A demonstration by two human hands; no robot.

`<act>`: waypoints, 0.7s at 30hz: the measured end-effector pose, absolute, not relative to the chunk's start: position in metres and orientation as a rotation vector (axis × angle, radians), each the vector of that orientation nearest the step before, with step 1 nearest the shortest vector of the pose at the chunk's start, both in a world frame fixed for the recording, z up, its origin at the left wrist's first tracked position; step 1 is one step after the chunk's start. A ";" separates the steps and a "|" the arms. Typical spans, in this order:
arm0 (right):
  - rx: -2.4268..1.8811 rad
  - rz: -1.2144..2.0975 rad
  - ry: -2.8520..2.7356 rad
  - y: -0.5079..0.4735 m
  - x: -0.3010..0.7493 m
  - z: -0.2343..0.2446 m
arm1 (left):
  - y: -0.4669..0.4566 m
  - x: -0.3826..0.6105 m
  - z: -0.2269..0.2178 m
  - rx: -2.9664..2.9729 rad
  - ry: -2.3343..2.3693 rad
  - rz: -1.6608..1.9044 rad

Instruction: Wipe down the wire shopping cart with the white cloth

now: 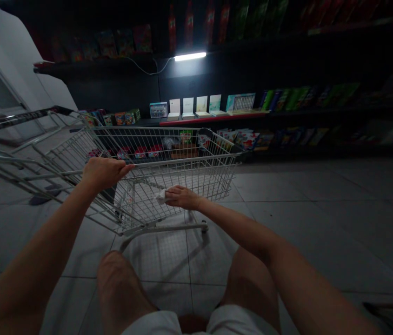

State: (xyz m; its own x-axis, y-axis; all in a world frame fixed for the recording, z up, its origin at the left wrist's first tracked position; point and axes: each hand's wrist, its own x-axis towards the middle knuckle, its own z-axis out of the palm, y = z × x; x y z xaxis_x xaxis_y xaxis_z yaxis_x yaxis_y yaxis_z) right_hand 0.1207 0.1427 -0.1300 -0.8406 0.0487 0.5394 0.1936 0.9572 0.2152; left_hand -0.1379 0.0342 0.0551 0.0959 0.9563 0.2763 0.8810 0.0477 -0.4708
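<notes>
Left hand [103, 173] curled around a wire shopping cart's [213, 186] rail, right hand [181, 197] clamped on white tissue [160, 197] against the mesh, grey tiles [308, 209], dark shelves [322, 111]

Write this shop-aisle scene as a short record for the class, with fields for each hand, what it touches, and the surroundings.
Left hand: curled over the top rail of a white wire shopping cart
Right hand: against the cart's wire side, holding a crumpled white cloth or tissue
Shelving: dark shelves of colourful boxed goods beyond the cart
Lighting: white tube light above the shelves
Floor: grey floor tiles
</notes>
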 end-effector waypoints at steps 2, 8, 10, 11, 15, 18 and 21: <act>-0.134 -0.374 -2.512 0.144 0.114 -0.096 | 0.035 -0.138 0.054 -1.844 -1.795 0.176; -0.622 0.140 -2.297 0.161 0.091 0.029 | 0.025 -0.137 0.064 -1.969 -1.790 0.229; -0.679 0.414 -2.520 0.171 0.087 0.044 | 0.016 -0.143 0.072 -1.967 -1.755 0.237; -0.681 0.548 -2.622 0.176 0.084 0.047 | 0.011 -0.147 0.075 -1.935 -1.752 0.251; -0.595 1.057 -2.726 0.186 0.060 0.052 | -0.007 -0.164 0.074 -1.863 -1.828 0.352; -0.502 1.213 -2.707 0.174 0.027 0.054 | -0.015 -0.169 0.064 -1.871 -1.831 0.312; -0.427 1.195 -2.821 0.160 0.000 0.049 | -0.020 -0.168 0.058 -1.853 -1.837 0.275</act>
State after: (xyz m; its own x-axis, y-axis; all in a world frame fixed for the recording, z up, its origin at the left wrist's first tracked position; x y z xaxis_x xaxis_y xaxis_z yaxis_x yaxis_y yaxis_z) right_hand 0.0003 0.1596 0.0492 -0.9607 0.2704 -0.0628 0.2333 0.6636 -0.7108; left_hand -0.1685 -0.0199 0.0581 0.0631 0.9760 0.2083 0.8721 0.0475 -0.4870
